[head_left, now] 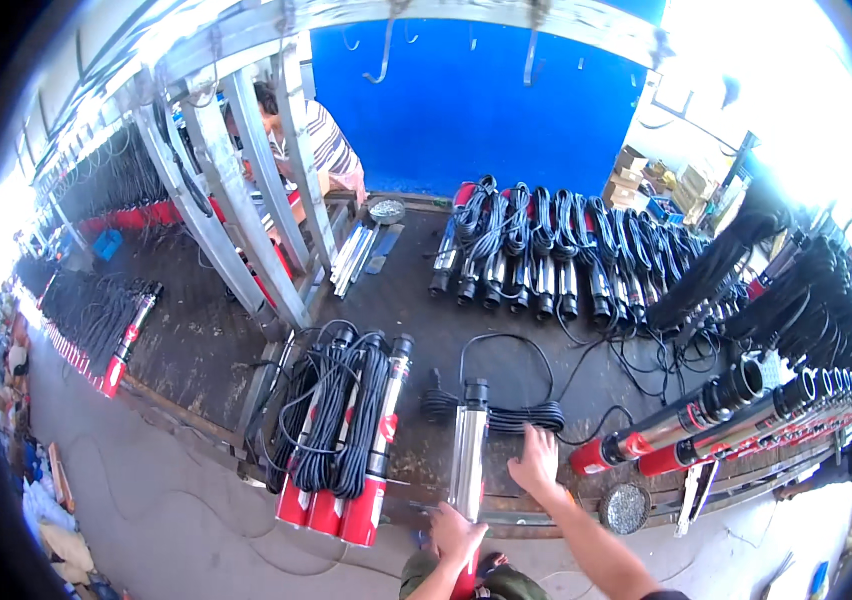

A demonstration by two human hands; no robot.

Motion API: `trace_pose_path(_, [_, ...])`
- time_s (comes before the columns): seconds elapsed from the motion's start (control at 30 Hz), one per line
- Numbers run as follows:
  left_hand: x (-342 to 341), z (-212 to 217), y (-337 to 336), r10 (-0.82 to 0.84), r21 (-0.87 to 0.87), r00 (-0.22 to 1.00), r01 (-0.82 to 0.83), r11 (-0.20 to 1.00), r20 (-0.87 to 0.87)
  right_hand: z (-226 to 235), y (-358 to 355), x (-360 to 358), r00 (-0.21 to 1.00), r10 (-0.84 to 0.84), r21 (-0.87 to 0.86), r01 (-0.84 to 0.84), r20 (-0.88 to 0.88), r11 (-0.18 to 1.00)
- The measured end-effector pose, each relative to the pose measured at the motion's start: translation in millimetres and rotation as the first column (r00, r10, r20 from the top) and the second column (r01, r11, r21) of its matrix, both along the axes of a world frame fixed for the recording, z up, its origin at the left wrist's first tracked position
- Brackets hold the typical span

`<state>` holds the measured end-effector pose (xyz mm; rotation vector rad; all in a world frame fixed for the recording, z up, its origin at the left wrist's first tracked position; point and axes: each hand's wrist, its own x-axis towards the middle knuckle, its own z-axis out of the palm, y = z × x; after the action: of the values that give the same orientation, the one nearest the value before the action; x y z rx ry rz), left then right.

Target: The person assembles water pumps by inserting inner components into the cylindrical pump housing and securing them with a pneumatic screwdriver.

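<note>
A submersible pump (468, 450) with a silvery body, black top and red lower end lies across the bench's front edge, pointing toward me. My left hand (458, 537) is wrapped round its lower part, just above the red end. Beyond the pump's middle rests a bundle of black cable (511, 417), with one loop standing out behind it. My right hand (538, 462) reaches to the near right side of that bundle, thumb apart from the fingers, fingertips at or just touching the cable. Whether they press on it I cannot tell.
Red-ended pumps with coiled cables (341, 430) lie to the left. More pumps (696, 420) line the right, and a row (516, 250) lies at the back. A metal dish (626, 507) sits at the front edge. Steel posts (236, 190) rise at left; a person (331, 150) is behind them.
</note>
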<state>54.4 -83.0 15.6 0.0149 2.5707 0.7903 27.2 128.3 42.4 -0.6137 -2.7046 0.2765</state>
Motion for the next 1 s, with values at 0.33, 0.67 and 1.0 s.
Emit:
trace_pose_path(0.33, [-97, 37, -10, 0.026, 0.031, 0.999, -0.025, 0.999, -0.026, 61, 107, -122, 0.905, 0.197, 0.535, -0.387, 0.377, 0.751])
trace_pose_path(0.67, [-138, 4, 2, -0.006, -0.208, 0.996, -0.012, 0.978, -0.085, 335, 10, -47, 0.961, 0.271, 0.233, -0.252, -0.051, 0.939])
trace_pose_path(1.0, [-100, -13, -17, -0.374, -0.433, 0.614, 0.059, 0.900, -0.695, 356, -49, 18, 0.936, -0.167, -0.941, -0.277, -0.310, 0.193])
